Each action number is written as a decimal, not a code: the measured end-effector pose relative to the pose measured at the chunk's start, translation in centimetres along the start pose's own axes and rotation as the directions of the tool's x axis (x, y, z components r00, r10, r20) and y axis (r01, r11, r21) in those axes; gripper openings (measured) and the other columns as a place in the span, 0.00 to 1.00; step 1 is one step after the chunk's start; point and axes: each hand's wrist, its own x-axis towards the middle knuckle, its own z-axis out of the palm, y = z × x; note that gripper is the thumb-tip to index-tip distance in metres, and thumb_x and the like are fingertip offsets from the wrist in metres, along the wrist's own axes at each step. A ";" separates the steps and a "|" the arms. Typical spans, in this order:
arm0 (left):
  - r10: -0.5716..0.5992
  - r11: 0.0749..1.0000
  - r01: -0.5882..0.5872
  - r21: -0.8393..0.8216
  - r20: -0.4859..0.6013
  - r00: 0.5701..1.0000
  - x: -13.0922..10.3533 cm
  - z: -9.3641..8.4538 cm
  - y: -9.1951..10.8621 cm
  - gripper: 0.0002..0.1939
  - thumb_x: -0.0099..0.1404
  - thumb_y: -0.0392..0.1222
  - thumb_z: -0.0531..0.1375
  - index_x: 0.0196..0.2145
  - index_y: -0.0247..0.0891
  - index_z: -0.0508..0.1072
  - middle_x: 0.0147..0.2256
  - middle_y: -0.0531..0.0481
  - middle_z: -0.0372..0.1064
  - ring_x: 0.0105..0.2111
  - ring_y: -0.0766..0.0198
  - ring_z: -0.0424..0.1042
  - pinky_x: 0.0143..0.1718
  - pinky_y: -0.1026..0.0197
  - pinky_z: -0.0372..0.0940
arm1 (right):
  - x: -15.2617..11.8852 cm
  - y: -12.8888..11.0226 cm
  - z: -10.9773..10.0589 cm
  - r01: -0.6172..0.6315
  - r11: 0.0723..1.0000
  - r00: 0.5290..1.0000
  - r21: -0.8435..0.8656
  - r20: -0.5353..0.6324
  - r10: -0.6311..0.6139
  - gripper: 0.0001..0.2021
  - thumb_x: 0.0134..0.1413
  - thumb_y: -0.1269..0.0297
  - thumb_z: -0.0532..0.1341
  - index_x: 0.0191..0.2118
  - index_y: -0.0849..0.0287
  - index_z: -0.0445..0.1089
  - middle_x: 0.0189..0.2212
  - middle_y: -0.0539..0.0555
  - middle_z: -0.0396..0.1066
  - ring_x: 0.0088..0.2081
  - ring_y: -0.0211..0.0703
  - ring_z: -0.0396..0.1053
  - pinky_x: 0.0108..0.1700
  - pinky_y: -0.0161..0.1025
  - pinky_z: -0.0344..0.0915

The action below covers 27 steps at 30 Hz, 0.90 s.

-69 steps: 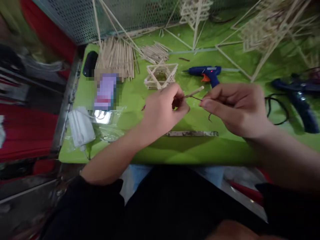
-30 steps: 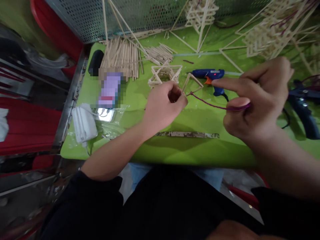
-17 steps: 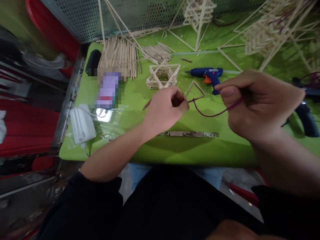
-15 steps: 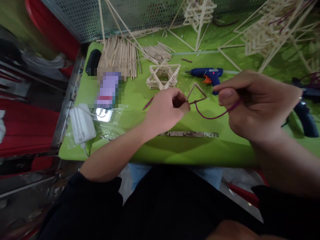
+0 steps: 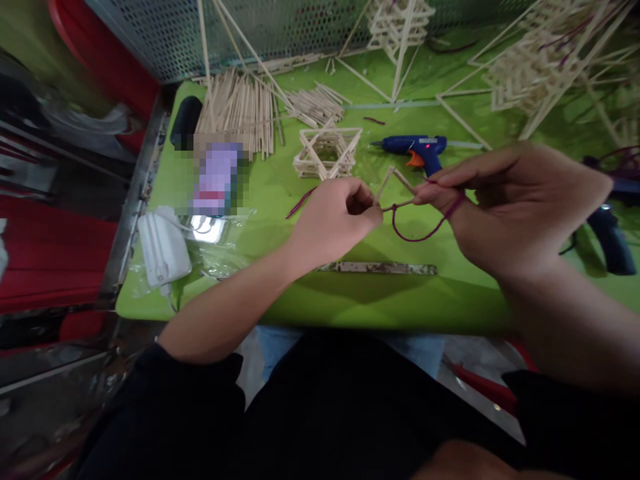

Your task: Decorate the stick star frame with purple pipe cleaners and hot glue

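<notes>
My left hand (image 5: 334, 220) pinches one corner of a small triangle of wooden sticks (image 5: 395, 180) above the green table (image 5: 350, 300). A purple string (image 5: 417, 235) hangs in a loop from that corner to my right hand (image 5: 510, 200), which grips the string's other end between thumb and fingers, close to the triangle. A short tail of the string (image 5: 300, 203) trails out to the left of my left hand.
A stick star frame (image 5: 327, 152) and a blue glue gun (image 5: 417, 148) lie just beyond my hands. Piles of sticks (image 5: 240, 113) sit at the back left, larger stick frames (image 5: 535, 63) at the back right. A flat ruler-like strip (image 5: 380, 268), a white charger (image 5: 163, 247) and another glue gun (image 5: 613, 237) lie nearby.
My right hand drew the string out taut to the right, then came back toward the triangle, so the string now sags in a small loop. My left hand stayed almost still.
</notes>
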 end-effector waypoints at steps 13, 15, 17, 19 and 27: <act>0.023 0.999 -0.022 0.023 -0.045 0.999 0.1 -0.1 0.0 0.09 0.74 0.36 0.71 0.34 0.41 0.77 0.31 0.51 0.81 0.29 0.64 0.74 0.31 0.55 0.63 | 0.5 -0.3 -0.2 0.161 0.983 0.982 0.086 0.083 -0.168 0.09 0.58 0.69 0.78 0.42 0.48 0.92 0.37 0.50 0.89 0.38 0.49 0.87 0.40 0.46 0.79; 0.035 0.999 -0.033 0.031 -0.070 0.997 0.2 -0.1 -0.1 0.10 0.74 0.35 0.71 0.34 0.42 0.77 0.31 0.51 0.80 0.30 0.64 0.74 0.31 0.55 0.62 | 0.4 -0.4 -0.3 0.128 0.983 0.985 0.129 0.097 -0.141 0.10 0.59 0.69 0.77 0.44 0.47 0.92 0.36 0.50 0.88 0.37 0.48 0.86 0.39 0.47 0.77; 0.058 0.998 -0.055 0.040 -0.089 0.994 0.2 -0.1 -0.1 0.10 0.73 0.34 0.71 0.34 0.42 0.76 0.31 0.52 0.79 0.30 0.64 0.74 0.31 0.55 0.62 | 0.4 -0.5 -0.4 0.106 0.986 0.986 0.125 0.113 -0.120 0.11 0.61 0.69 0.76 0.46 0.48 0.92 0.38 0.51 0.89 0.38 0.49 0.86 0.39 0.47 0.76; 0.061 0.997 -0.057 0.042 -0.093 0.994 0.2 -0.1 0.0 0.11 0.73 0.34 0.71 0.34 0.42 0.76 0.31 0.52 0.79 0.30 0.65 0.74 0.31 0.56 0.62 | 0.4 -0.5 -0.4 0.131 0.987 0.984 0.089 0.114 -0.140 0.13 0.61 0.70 0.75 0.47 0.48 0.92 0.40 0.52 0.90 0.40 0.50 0.88 0.41 0.47 0.78; -0.081 0.994 0.085 -0.063 0.064 0.995 0.3 -0.3 0.0 0.08 0.73 0.39 0.72 0.34 0.42 0.80 0.31 0.49 0.84 0.29 0.63 0.77 0.31 0.56 0.66 | -0.4 0.3 -0.3 0.129 0.982 0.991 -0.136 0.056 -0.123 0.12 0.63 0.71 0.74 0.49 0.49 0.90 0.39 0.50 0.91 0.36 0.49 0.90 0.37 0.45 0.81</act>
